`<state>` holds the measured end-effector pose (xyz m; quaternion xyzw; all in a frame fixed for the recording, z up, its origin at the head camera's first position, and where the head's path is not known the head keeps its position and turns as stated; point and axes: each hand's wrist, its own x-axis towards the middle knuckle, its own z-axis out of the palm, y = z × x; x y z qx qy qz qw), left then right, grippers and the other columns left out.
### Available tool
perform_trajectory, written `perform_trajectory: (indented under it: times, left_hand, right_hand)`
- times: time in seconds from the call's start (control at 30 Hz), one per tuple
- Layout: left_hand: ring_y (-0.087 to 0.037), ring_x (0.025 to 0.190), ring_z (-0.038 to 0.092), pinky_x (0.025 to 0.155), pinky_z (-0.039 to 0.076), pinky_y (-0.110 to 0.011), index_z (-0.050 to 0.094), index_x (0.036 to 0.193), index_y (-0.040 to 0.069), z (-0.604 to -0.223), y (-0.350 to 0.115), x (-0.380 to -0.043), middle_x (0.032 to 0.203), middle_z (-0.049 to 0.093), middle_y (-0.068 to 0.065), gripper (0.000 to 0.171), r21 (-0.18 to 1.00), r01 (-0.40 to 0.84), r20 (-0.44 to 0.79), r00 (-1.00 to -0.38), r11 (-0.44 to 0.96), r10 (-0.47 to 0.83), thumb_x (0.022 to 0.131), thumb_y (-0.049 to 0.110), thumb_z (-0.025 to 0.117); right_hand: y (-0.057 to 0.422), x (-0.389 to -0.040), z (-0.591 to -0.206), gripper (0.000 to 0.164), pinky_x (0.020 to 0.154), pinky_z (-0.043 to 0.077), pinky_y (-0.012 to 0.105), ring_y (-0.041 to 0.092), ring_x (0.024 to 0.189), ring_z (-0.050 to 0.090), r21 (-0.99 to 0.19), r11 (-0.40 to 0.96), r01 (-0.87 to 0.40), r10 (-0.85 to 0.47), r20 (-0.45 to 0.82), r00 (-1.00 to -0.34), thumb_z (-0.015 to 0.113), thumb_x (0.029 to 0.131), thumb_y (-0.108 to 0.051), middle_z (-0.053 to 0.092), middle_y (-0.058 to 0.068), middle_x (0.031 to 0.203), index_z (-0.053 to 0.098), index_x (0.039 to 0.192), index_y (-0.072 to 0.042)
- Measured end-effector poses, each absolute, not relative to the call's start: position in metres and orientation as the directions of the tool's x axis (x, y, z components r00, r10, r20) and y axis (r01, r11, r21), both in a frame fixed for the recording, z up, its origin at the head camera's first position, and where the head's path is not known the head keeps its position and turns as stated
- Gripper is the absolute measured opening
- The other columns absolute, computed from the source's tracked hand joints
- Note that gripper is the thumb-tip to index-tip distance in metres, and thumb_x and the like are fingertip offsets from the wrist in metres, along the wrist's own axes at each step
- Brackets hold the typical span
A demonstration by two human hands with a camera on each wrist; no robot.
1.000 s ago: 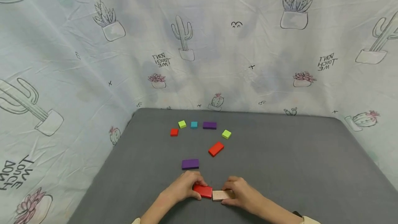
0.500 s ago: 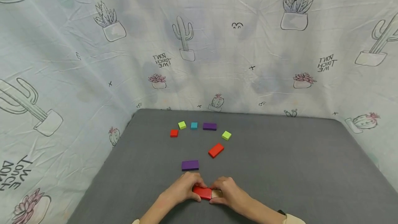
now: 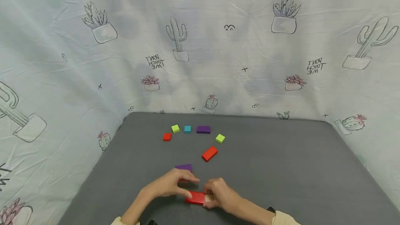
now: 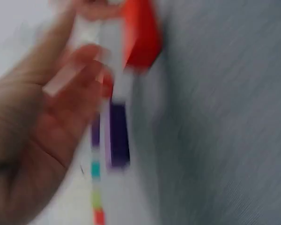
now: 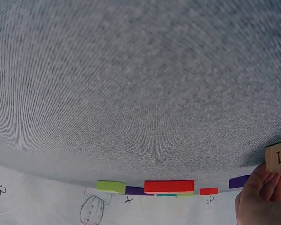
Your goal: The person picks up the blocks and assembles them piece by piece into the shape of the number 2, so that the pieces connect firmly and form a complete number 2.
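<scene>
In the head view a red rectangular block (image 3: 197, 198) lies near the front of the grey table, end to end with a plain wooden block (image 3: 208, 198). My right hand (image 3: 222, 195) pinches the wooden block between thumb and fingers, covering its right part. The right wrist view shows the number 71 on that block's end (image 5: 277, 157). My left hand (image 3: 173, 183) is spread around the red block's left end, its thumb overlapping the block and its fingers raised off it. Blurred in the left wrist view, the left hand (image 4: 47, 122) holds nothing.
Behind the left hand lies a partly hidden purple block (image 3: 185, 167). Farther back are a long red block (image 3: 209, 153), another purple block (image 3: 203, 130), two lime blocks (image 3: 220, 138), a teal block (image 3: 187, 129) and a small red block (image 3: 167, 137). A cactus-print curtain (image 3: 212, 44) encloses the table.
The right hand slid left along the wooden block toward the red one. The left hand loosened its grip on the red block and drew back left. The head view shifted slightly.
</scene>
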<state>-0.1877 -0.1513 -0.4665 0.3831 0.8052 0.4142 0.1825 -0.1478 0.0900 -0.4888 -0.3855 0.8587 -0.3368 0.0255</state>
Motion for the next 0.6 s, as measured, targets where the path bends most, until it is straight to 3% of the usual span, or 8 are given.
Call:
perform_trajectory:
  times: [0.07, 0.13, 0.2, 0.3, 0.43, 0.6]
  left_hand:
    - [-0.016, 0.116, 0.055, 0.098, 0.044, -0.035, 0.061, 0.128, 0.004, -0.464, -0.166, -0.205, 0.124, 0.062, -0.004, 0.05, 0.856, 0.407, 0.05, -0.678, 0.319, 0.733, 0.083, 0.02, 0.075]
    - [-0.024, 0.129, 0.045, 0.106, 0.036, -0.034, 0.054, 0.135, 0.002, -0.464, -0.179, -0.223, 0.136, 0.054, -0.01, 0.056, 0.882, 0.371, 0.053, -0.691, 0.29, 0.721, 0.084, 0.014, 0.074]
    - [-0.03, 0.137, 0.033, 0.11, 0.028, -0.027, 0.046, 0.14, 0.0, -0.467, -0.188, -0.239, 0.146, 0.043, -0.014, 0.065, 0.904, 0.326, 0.007, -0.661, 0.279, 0.75, 0.083, 0.008, 0.074]
    - [-0.032, 0.142, 0.021, 0.107, 0.023, -0.017, 0.04, 0.144, -0.001, -0.474, -0.193, -0.254, 0.152, 0.03, -0.017, 0.074, 0.913, 0.29, -0.08, -0.564, 0.288, 0.822, 0.079, 0.004, 0.076]
    - [-0.025, 0.137, 0.033, 0.105, 0.029, -0.018, 0.048, 0.139, -0.002, -0.482, -0.196, -0.258, 0.146, 0.04, -0.017, 0.068, 0.897, 0.313, -0.112, -0.521, 0.311, 0.846, 0.077, 0.001, 0.076]
    - [-0.018, 0.127, 0.047, 0.101, 0.039, -0.024, 0.059, 0.13, 0.003, -0.477, -0.188, -0.254, 0.134, 0.056, -0.009, 0.056, 0.838, 0.397, -0.111, -0.547, 0.374, 0.83, 0.077, 0.002, 0.077]
  right_hand:
    - [0.089, -0.148, -0.487, 0.023, 0.053, 0.037, 0.008, -0.006, 0.061, 0.042, -0.606, 0.476, -0.637, -0.681, 0.204, -0.704, 0.087, 0.067, -0.015, 0.055, -0.011, 0.069, 0.065, 0.072, -0.01]
    - [0.089, -0.148, -0.487, 0.022, 0.054, 0.038, 0.009, -0.006, 0.061, 0.043, -0.622, 0.479, -0.619, -0.678, 0.185, -0.711, 0.086, 0.068, -0.015, 0.055, -0.011, 0.069, 0.065, 0.073, -0.01]
    - [0.089, -0.147, -0.487, 0.021, 0.054, 0.039, 0.01, -0.006, 0.062, 0.044, -0.635, 0.485, -0.601, -0.677, 0.162, -0.718, 0.086, 0.07, -0.016, 0.055, -0.012, 0.07, 0.066, 0.074, -0.01]
    - [0.089, -0.144, -0.489, 0.02, 0.054, 0.04, 0.011, -0.006, 0.062, 0.045, -0.651, 0.49, -0.58, -0.678, 0.135, -0.723, 0.085, 0.071, -0.017, 0.054, -0.013, 0.07, 0.067, 0.075, -0.01]
    - [0.087, -0.144, -0.489, 0.02, 0.054, 0.039, 0.01, -0.006, 0.062, 0.044, -0.635, 0.481, -0.604, -0.692, 0.148, -0.706, 0.084, 0.072, -0.019, 0.054, -0.013, 0.07, 0.067, 0.076, -0.01]
    - [0.091, -0.146, -0.488, 0.02, 0.055, 0.04, 0.011, -0.006, 0.063, 0.045, -0.629, 0.481, -0.611, -0.69, 0.158, -0.706, 0.084, 0.072, -0.019, 0.055, -0.013, 0.071, 0.067, 0.076, -0.011]
